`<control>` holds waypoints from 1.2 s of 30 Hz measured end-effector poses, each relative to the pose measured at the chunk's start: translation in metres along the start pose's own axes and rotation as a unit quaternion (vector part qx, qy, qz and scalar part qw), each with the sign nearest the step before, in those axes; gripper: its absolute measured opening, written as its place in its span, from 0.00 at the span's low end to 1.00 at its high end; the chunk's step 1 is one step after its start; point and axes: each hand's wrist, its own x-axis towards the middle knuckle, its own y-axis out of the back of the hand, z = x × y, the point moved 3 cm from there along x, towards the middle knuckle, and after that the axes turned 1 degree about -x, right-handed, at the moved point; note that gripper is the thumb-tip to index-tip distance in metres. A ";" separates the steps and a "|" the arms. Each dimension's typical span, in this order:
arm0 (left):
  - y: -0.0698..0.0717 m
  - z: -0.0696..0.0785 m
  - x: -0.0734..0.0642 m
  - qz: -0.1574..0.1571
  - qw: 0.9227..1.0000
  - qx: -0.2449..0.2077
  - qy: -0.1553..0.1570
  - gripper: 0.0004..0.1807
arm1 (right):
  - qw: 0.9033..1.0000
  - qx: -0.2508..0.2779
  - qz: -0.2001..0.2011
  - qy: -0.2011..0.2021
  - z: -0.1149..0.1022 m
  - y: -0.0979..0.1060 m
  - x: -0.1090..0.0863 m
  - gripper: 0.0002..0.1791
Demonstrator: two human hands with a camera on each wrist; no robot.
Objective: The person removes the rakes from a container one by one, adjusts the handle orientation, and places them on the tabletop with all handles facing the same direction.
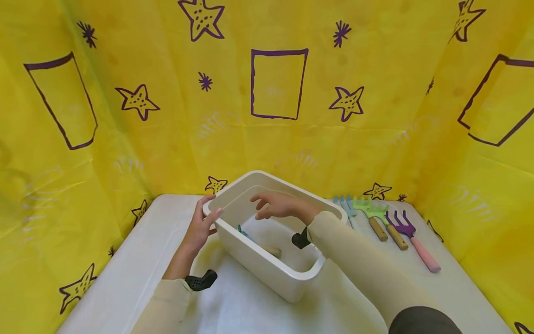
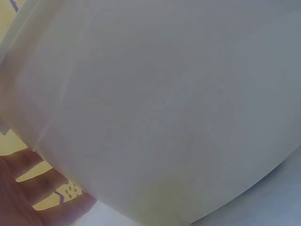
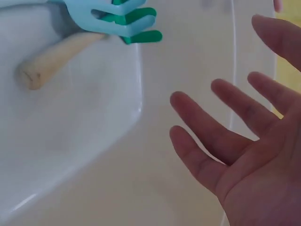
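Note:
A deep white plastic bin [image 1: 254, 255] sits turned at an angle on the white-covered table. At its left corner my left hand [image 1: 201, 222] grips the rim, the thumb over the edge and the other fingers along the outside; in the left wrist view those fingers lie against the wall. My right hand [image 1: 275, 205] is over the bin's inside, fingers spread and holding nothing. Inside the bin lie a light blue hand rake [image 3: 101, 16] and a green hand rake [image 3: 149, 36], their tines overlapping. A wooden handle [image 3: 51, 61] rests on the bin's floor beside them.
Right of the bin, a light blue rake [image 1: 348, 204], light green rakes with wooden handles [image 1: 377, 228] and a purple fork with a pink handle [image 1: 425, 254] lie in a row. Yellow cloth walls [image 1: 167, 139] with purple drawings surround the table [image 1: 137, 250].

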 end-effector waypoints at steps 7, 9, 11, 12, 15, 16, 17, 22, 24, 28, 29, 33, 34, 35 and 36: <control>0.001 -0.005 0.002 0.005 1.000 0.012 0.002 0.31 | 0.996 0.042 -0.070 -0.034 -0.002 -0.019 0.008 0.32; 0.000 -0.004 0.002 0.005 1.000 0.014 0.002 0.32 | 0.992 0.051 -0.099 -0.056 0.000 -0.025 0.008 0.33; 0.000 -0.003 0.002 0.007 1.000 0.014 -0.002 0.32 | 0.987 0.053 -0.125 -0.080 0.003 -0.030 0.007 0.33; 0.000 -0.003 0.002 0.008 1.000 0.013 -0.004 0.31 | 0.985 0.052 -0.134 -0.093 0.005 -0.033 0.007 0.33; 0.001 -0.003 0.002 0.009 1.000 0.009 -0.007 0.31 | 0.978 0.037 -0.158 -0.132 0.010 -0.037 0.004 0.32; 0.001 -0.003 0.002 0.007 1.000 0.009 -0.006 0.31 | 0.974 0.034 -0.169 -0.147 0.012 -0.039 0.003 0.32; 0.001 -0.003 0.002 0.006 1.000 0.010 -0.005 0.31 | 0.970 0.033 -0.181 -0.161 0.013 -0.040 0.002 0.32; 0.001 -0.004 0.002 0.005 1.000 0.006 -0.009 0.32 | 0.951 0.042 -0.223 -0.212 0.019 -0.046 -0.002 0.31; 0.001 -0.004 0.001 0.006 1.000 0.005 -0.011 0.32 | 0.947 0.049 -0.231 -0.220 0.020 -0.048 -0.003 0.30; 0.002 -0.005 0.001 0.008 1.000 0.009 -0.009 0.32 | 0.940 0.057 -0.250 -0.227 0.022 -0.051 -0.002 0.30; 0.001 -0.005 0.001 0.009 1.000 0.009 -0.007 0.31 | 0.938 0.057 -0.255 -0.227 0.023 -0.052 -0.001 0.30; 0.001 -0.003 0.000 0.009 1.000 0.009 -0.008 0.31 | 0.932 0.057 -0.274 -0.233 0.025 -0.056 0.001 0.29; 0.002 -0.003 0.000 0.009 1.000 0.010 -0.009 0.32 | 0.930 0.060 -0.276 -0.235 0.025 -0.057 0.001 0.28; 0.002 -0.003 0.000 0.010 1.000 0.010 -0.009 0.32 | 0.928 0.062 -0.280 -0.236 0.025 -0.058 0.001 0.28; 0.002 -0.003 0.001 0.010 1.000 0.011 -0.009 0.32 | 0.927 0.066 -0.284 -0.238 0.025 -0.060 0.001 0.27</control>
